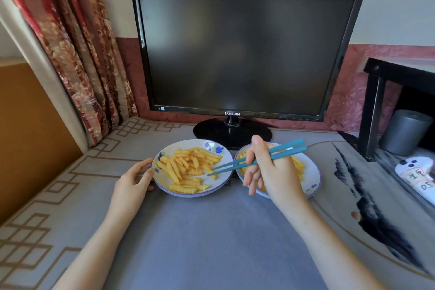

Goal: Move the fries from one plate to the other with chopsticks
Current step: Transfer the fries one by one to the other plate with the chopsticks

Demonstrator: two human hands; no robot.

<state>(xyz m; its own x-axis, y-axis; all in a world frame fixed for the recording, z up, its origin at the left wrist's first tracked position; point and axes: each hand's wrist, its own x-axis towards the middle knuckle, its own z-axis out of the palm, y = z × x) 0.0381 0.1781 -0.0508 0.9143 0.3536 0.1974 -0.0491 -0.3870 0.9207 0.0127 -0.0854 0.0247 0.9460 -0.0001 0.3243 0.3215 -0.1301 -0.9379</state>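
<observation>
Two white plates with blue flower marks stand side by side on the grey table mat. The left plate (211, 183) carries a heap of crinkle-cut fries (186, 167). The right plate (314, 176) holds a few fries (298, 164), mostly hidden behind my right hand (268, 169). That hand grips a pair of teal chopsticks (277, 152) above the right plate, with their tips (210, 171) reaching over the left plate at a fry near its right side. My left hand (136, 178) holds the left plate's left rim between thumb and fingers.
A black monitor (244, 54) stands just behind the plates, its round base (231, 132) touching them. A flowered curtain (77, 54) hangs at the left. A black shelf (379, 101) with a grey cylinder (406, 132) and a white controller (416, 172) sits at the right.
</observation>
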